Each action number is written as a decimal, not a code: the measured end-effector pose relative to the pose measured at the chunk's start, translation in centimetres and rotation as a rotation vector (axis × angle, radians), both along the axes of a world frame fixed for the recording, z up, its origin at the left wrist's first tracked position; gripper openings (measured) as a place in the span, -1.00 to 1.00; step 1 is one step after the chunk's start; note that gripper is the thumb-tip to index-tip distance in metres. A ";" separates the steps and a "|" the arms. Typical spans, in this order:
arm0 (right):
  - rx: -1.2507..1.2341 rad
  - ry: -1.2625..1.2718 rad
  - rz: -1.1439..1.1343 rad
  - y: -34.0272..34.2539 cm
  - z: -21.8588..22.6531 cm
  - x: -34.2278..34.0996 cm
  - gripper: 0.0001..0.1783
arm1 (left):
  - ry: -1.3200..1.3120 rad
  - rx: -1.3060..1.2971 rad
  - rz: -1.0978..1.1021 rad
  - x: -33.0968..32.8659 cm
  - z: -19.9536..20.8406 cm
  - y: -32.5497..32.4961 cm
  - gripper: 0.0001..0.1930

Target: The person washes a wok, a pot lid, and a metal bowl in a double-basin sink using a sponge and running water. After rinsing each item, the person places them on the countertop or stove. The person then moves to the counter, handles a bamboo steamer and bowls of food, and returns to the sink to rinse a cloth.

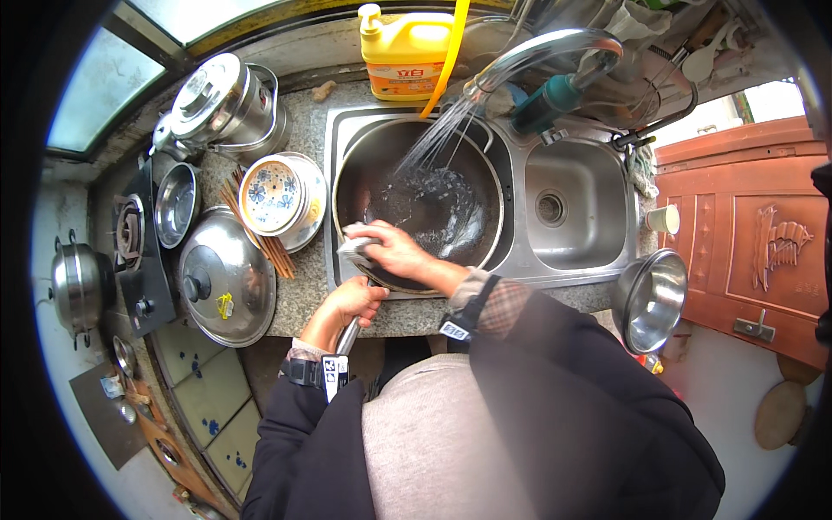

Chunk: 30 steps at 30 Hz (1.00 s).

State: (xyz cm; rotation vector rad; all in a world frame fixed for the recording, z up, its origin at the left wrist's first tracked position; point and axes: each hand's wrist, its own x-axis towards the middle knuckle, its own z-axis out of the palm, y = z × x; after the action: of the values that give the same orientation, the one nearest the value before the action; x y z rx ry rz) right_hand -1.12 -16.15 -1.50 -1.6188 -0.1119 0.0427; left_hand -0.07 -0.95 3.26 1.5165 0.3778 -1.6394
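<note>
A large dark wok (407, 204) sits in the left sink basin, with water streaming into it from the faucet (555, 43). My right hand (400, 256) is closed on a pale grey cloth (357, 246) and presses it at the wok's near left rim. My left hand (354, 301) is wrapped round a metal handle (347, 336) at the counter's front edge, just below that rim. The handle seems to belong to the wok, but the join is hidden by my hand. Some water and light foam lie in the wok's bottom.
Left of the sink are stacked bowls (271, 194), chopsticks (279, 257), a large pot lid (227, 276) and a steel pot (221, 100). A yellow jug (406, 61) stands behind. Rightward are a second basin (576, 204), a paper cup (663, 219) and a steel bowl (652, 303).
</note>
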 end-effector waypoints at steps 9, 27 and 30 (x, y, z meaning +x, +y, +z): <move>-0.225 -0.036 -0.613 -3.8 -2.7 14.6 -0.81 | -0.057 0.004 -0.027 -0.9 1.3 -0.8 -0.69; -0.835 0.111 0.133 -5.5 -3.4 1.8 -0.72 | 0.031 -0.030 0.048 -1.4 1.6 -1.1 -0.73; -1.117 -0.178 0.038 -7.3 -3.3 7.0 -0.65 | -0.009 -0.022 0.037 -1.6 2.1 -1.1 -0.74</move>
State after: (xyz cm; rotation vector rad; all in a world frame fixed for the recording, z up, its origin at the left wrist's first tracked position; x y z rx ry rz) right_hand 5.92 -23.46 -4.81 -2.7366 -0.2892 -0.0174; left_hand -1.64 -2.02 5.34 1.4917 0.3796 -1.6024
